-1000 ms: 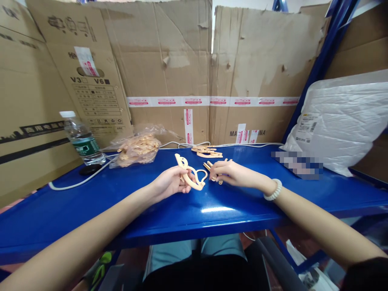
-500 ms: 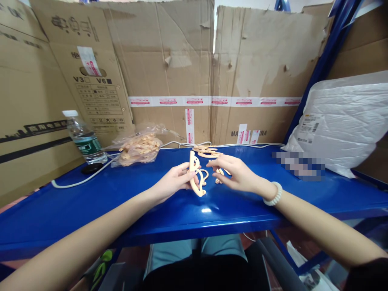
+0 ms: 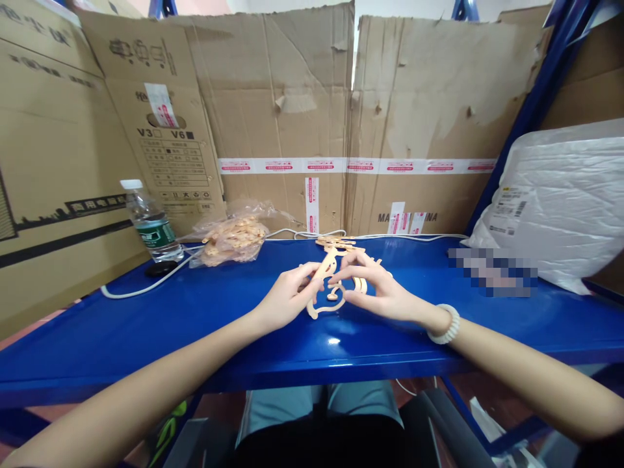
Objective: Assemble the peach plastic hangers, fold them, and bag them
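And there's the curved cream piece (image 3: pixel 325 264), tilted over the middle of the surface (image 3: pixel 219 325), lower end towards the front edge, with your left hand (image 3: pixel 287 296) pinching it between thumb and fingers! Across from it sits your right hand (image 3: pixel 377 286), fingers bent and close in; whether those tips touch or pinch anything, I cannot tell. Careful work called for here: hold that left pinch firm but light, since the thin arms look as if they might flex, and let the right fingertips press on the thicker bar rather than a slender loop. Angle the knuckles away, too, so they don't block your view. Just by the right hand, loose pieces (image 3: pixel 361 286), partly covered; past them, near the back edge, a stack of pieces (image 3: pixel 336 241). Further left, a plastic bag (image 3: pixel 256 209) of similar pieces, then a bottle (image 3: pixel 153 224) by the back left corner, and a white package (image 3: pixel 560 201) towards the right edge
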{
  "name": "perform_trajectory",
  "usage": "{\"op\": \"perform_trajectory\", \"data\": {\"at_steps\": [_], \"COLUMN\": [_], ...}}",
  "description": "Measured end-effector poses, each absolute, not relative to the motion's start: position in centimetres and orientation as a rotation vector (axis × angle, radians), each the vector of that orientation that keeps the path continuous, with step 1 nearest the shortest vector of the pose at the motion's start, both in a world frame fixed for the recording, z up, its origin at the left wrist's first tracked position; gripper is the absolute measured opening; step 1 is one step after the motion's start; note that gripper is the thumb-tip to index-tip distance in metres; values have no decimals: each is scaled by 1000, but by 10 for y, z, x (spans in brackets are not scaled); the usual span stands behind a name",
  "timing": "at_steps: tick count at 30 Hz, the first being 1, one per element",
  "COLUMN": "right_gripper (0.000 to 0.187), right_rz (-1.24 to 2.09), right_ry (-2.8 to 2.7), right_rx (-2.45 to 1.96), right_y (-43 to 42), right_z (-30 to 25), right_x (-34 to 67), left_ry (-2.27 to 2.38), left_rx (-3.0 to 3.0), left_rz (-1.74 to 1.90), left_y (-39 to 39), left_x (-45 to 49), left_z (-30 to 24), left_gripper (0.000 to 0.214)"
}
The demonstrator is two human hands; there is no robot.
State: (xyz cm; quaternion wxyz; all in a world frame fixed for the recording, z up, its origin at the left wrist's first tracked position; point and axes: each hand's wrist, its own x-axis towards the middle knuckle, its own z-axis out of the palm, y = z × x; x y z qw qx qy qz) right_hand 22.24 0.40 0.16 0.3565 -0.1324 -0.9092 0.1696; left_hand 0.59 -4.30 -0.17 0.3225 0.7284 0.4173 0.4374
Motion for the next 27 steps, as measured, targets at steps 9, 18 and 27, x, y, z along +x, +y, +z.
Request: {"op": "perform_trajectory", "data": {"at_steps": [9, 18, 27], "right_gripper": [28, 32, 39], "right_rz": [1217, 1436, 1558], "right_ry": [-2008, -1931, -2148], "right_rx": [-379, -607, -646], "right_y": [15, 18, 12], "right_z": [3, -4, -7], "right_x": [220, 215, 213], "left_ry": [1234, 1673, 1696], "left_rx": [2136, 2620, 2889], "left_rz": [1215, 956, 531], "left_y": [-44, -41, -42], "left_x": [3, 3, 9], "left_z": [-1, -14, -15], "left_gripper": [24, 33, 30]}}
